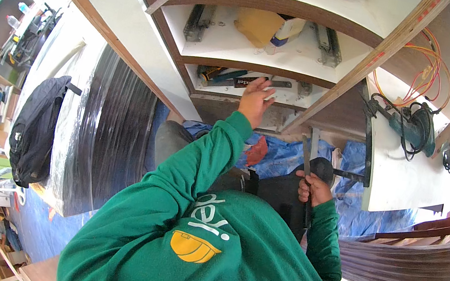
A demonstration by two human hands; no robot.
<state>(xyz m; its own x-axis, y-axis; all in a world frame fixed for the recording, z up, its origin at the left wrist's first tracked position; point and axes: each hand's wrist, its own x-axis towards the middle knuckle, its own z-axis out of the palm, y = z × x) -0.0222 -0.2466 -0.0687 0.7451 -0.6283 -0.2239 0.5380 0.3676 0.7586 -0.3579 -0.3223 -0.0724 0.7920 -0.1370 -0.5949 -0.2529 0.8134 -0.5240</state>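
Note:
My left hand (255, 101) reaches forward into the lowest compartment of a white cabinet with brown edges (248, 68). Its fingers lie over a small white object (269, 95) beside several hand tools (229, 77) on that shelf. Whether the fingers grip the object is unclear. My right hand (314, 189) is low, by my knee, closed around a long grey metal strip (308, 151) that points up toward the cabinet's corner. Both arms wear green sleeves.
The shelf above holds two metal drawer slides (199, 22) and a tan pouch (258, 25). A power tool with orange cable (415, 126) lies on a white board to the right. A dark rolled sheet (108, 134) and black backpack (35, 128) stand to the left. Blue tarpaulin (281, 155) covers the floor.

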